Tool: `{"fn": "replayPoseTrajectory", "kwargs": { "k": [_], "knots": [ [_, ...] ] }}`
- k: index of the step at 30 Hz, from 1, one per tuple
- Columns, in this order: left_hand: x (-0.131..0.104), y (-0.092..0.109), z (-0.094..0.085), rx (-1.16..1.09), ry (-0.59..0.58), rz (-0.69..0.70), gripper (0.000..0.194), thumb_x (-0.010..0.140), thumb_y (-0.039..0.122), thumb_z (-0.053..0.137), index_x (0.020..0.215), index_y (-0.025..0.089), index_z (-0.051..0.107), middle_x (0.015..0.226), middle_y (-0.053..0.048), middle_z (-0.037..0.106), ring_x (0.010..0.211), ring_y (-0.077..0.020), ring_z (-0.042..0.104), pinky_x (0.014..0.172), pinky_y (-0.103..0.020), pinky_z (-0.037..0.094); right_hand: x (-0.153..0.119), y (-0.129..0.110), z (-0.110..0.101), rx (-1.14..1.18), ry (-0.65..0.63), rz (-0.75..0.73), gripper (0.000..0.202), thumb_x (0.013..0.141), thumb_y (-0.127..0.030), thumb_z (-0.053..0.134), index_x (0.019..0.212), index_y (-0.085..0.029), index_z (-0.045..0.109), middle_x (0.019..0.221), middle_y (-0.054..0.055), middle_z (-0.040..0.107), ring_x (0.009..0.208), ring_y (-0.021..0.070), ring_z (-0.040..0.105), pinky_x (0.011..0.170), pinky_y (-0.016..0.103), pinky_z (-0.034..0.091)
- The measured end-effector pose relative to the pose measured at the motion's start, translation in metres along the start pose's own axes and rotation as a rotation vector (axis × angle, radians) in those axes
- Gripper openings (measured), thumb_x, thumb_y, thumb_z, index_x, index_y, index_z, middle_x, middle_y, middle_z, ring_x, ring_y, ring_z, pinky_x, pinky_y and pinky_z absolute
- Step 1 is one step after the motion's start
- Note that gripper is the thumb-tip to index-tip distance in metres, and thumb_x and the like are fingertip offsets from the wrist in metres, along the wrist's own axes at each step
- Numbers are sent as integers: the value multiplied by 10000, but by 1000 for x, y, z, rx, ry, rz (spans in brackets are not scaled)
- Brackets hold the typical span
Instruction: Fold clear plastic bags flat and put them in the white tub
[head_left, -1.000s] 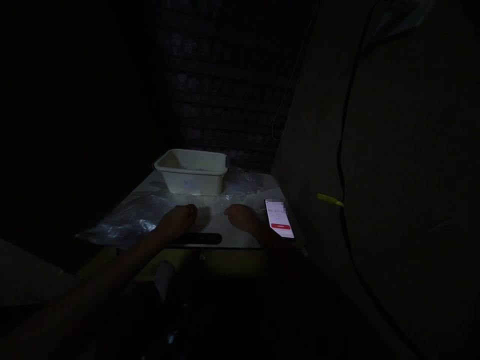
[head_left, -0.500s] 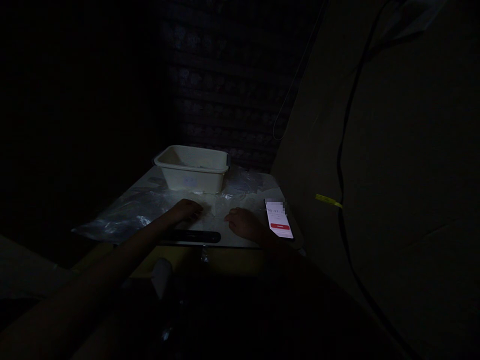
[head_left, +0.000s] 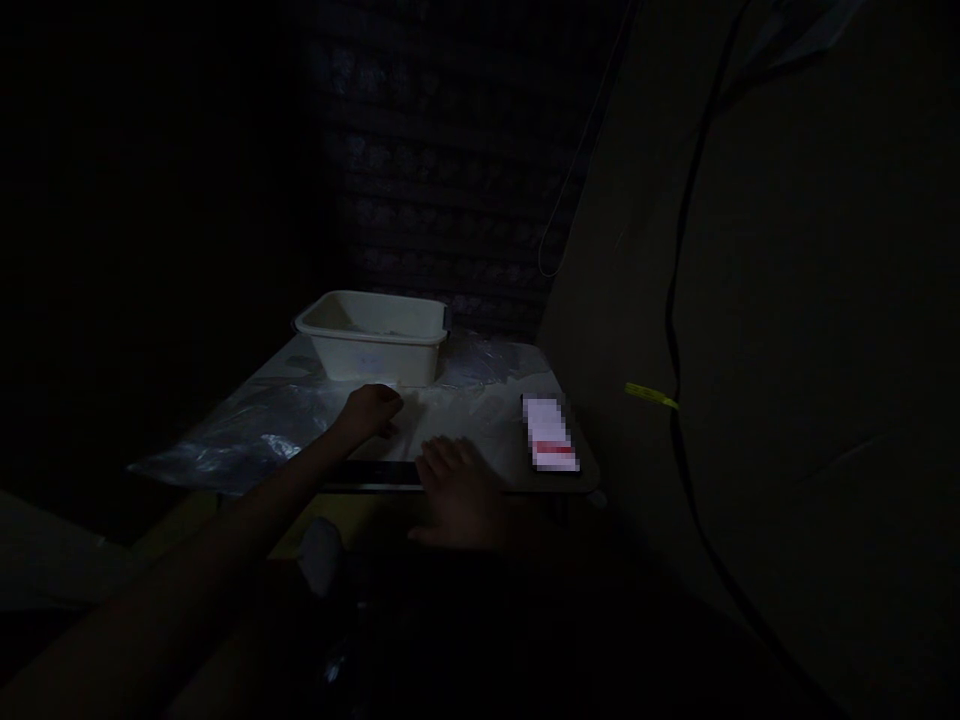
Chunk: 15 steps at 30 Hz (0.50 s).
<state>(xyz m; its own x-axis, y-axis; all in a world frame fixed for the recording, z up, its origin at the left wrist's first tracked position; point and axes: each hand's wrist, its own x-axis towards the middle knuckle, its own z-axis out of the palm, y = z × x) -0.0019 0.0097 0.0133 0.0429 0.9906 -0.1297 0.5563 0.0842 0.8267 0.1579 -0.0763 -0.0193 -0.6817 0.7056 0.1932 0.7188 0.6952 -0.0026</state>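
At right end of dark bar (head_left: 379, 474), crosswise on counter (head_left: 469, 410), with right grip (head_left: 457, 495) released; for left grip (head_left: 367, 412), near white tub (head_left: 375, 362), cannot tell whether holding something.

a lit phone (head_left: 551, 433) and a black cable (head_left: 670, 325), off to my right.
i see the phone lying on the right side of the table (head_left: 517, 425), its screen pixelated. the cable runs down in front of a wall (head_left: 810, 300) with a yellow tag (head_left: 651, 395) on it; a thin cord (head_left: 550, 275) loops near what looks like a dark ridged surface (head_left: 420, 160).
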Motion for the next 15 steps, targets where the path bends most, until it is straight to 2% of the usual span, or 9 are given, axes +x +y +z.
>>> {"fn": "replayPoseTrajectory", "kwargs": {
  "k": [3, 6, 9, 12, 15],
  "knots": [
    [-6, 7, 1, -96, 17, 13, 383, 683, 259, 449, 1030, 121, 364, 985, -133, 512, 429, -110, 564, 423, -235, 461, 1, -2, -2, 40, -18, -33, 719, 612, -573, 423, 1135, -85, 349, 1210, 162, 338, 1129, 277, 232, 910, 461, 127],
    [-10, 11, 7, -159, -30, 47, 454, 690, 269, 448, 1098, 170, 276, 1047, -133, 471, 436, -95, 564, 422, -231, 460, 4, 13, -8, 110, -26, 26, 563, 680, -553, 350, 1058, -144, 431, 1130, 110, 441, 1058, 228, 351, 886, 422, 198],
    [-8, 9, 16, -189, -133, 98, 479, 699, 288, 435, 1122, 188, 235, 1069, -136, 456, 478, -100, 573, 445, -242, 463, 7, 40, -16, 124, -55, 192, 326, 776, -371, 315, 934, -164, 510, 953, 67, 554, 906, 153, 478, 805, 304, 302],
    [-3, 3, 22, -190, -214, 180, 475, 722, 300, 386, 1145, 173, 211, 1054, -137, 476, 558, -120, 586, 514, -275, 469, 3, 70, -26, 42, -76, 418, 279, 797, -243, 275, 851, -161, 537, 871, 63, 579, 834, 138, 511, 712, 241, 345],
    [2, -4, 22, 49, -207, 343, 394, 735, 288, 345, 1094, 125, 334, 964, -115, 544, 733, -161, 577, 646, -304, 447, -5, 94, -31, -53, -110, 600, 253, 777, -218, 296, 819, -153, 537, 800, 66, 590, 767, 151, 530, 654, 243, 359]
  ]
}}
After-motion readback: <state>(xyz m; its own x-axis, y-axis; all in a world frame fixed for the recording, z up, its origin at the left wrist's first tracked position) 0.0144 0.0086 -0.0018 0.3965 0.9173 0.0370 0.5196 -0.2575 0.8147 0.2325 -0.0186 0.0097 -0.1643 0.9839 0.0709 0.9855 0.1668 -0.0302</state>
